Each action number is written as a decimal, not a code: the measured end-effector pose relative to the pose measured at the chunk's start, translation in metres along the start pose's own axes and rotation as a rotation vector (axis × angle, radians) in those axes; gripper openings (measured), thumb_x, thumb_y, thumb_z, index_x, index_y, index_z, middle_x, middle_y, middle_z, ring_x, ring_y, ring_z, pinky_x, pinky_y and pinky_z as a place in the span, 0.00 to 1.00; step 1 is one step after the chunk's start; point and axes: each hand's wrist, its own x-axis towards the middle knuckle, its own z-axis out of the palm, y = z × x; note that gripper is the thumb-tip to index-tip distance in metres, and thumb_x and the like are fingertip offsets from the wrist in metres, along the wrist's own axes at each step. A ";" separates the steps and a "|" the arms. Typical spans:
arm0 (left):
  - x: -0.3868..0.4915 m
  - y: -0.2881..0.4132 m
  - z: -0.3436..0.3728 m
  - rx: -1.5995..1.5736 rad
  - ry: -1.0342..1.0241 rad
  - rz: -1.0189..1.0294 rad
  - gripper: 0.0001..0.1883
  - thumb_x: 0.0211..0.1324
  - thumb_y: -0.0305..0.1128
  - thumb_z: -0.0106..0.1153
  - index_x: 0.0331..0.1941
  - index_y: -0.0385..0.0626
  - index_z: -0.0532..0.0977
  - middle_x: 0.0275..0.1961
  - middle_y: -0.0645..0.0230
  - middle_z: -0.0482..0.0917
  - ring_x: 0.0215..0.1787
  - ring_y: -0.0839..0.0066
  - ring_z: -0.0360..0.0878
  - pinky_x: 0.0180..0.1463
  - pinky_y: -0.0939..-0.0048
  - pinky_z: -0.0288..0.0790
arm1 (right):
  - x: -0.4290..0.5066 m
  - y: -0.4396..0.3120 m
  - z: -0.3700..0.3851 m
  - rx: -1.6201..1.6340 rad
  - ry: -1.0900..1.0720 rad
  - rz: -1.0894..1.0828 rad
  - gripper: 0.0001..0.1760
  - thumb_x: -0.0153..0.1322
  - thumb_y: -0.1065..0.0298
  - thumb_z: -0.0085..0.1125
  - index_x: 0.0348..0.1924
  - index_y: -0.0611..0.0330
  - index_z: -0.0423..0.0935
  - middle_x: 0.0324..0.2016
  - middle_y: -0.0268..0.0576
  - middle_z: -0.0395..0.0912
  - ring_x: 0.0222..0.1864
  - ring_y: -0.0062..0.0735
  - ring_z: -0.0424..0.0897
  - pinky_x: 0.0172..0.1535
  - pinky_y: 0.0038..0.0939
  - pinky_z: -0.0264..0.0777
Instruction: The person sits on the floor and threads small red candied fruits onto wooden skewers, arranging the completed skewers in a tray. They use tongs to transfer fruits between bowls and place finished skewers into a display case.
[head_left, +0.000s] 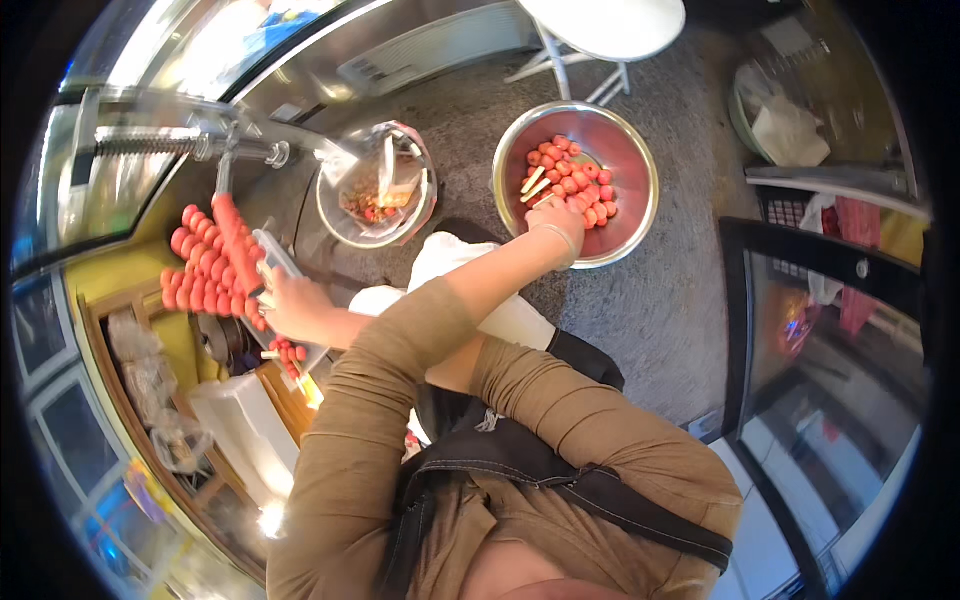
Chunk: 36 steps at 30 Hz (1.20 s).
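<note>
My arms cross, the left forearm lying over the right. My left hand (559, 225) is inside a large stainless steel bowl (651, 172), its fingers curled around the end of a wooden stick. Skewers of red round fruit (589, 184) lie in the bowl, several pale stick ends pointing left. On the left side, my right hand (296, 304) grips the stick ends of a bunch of red fruit skewers (206, 262), which fan out to the left. Under that hand is a grey tray (276, 251). A red-sleeved lever handle (236, 244) on a metal press-like fixture passes over the skewers.
A plastic-lined bin (322, 202) with scraps stands between my hands. Beyond the bowl is a white folding stool (615, 30). To the right are a black-framed glass door (735, 315) and a basin (742, 112). A white box (240, 427) sits at lower left.
</note>
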 end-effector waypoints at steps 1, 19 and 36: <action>-0.022 -0.008 -0.025 -0.025 -0.080 0.081 0.30 0.54 0.40 0.60 0.60 0.43 0.64 0.59 0.51 0.72 0.56 0.57 0.77 0.53 0.57 0.74 | 0.003 -0.003 0.003 -0.053 -0.024 -0.011 0.18 0.68 0.65 0.53 0.47 0.67 0.72 0.39 0.57 0.78 0.37 0.49 0.82 0.40 0.41 0.76; -0.320 -0.366 0.267 -1.039 1.369 -1.142 0.29 0.46 0.31 0.65 0.55 0.35 0.69 0.49 0.54 0.77 0.50 0.57 0.77 0.56 0.63 0.71 | 0.040 0.005 0.032 -0.134 0.164 0.010 0.28 0.61 0.64 0.61 0.50 0.71 0.66 0.37 0.62 0.79 0.42 0.56 0.80 0.47 0.43 0.71; -0.321 -0.387 0.252 -0.450 1.351 -0.961 0.15 0.46 0.22 0.59 0.41 0.47 0.75 0.44 0.62 0.76 0.46 0.61 0.76 0.46 0.61 0.73 | 0.063 0.013 0.050 -0.126 0.063 0.006 0.26 0.61 0.67 0.59 0.50 0.71 0.66 0.37 0.58 0.79 0.39 0.50 0.80 0.46 0.40 0.71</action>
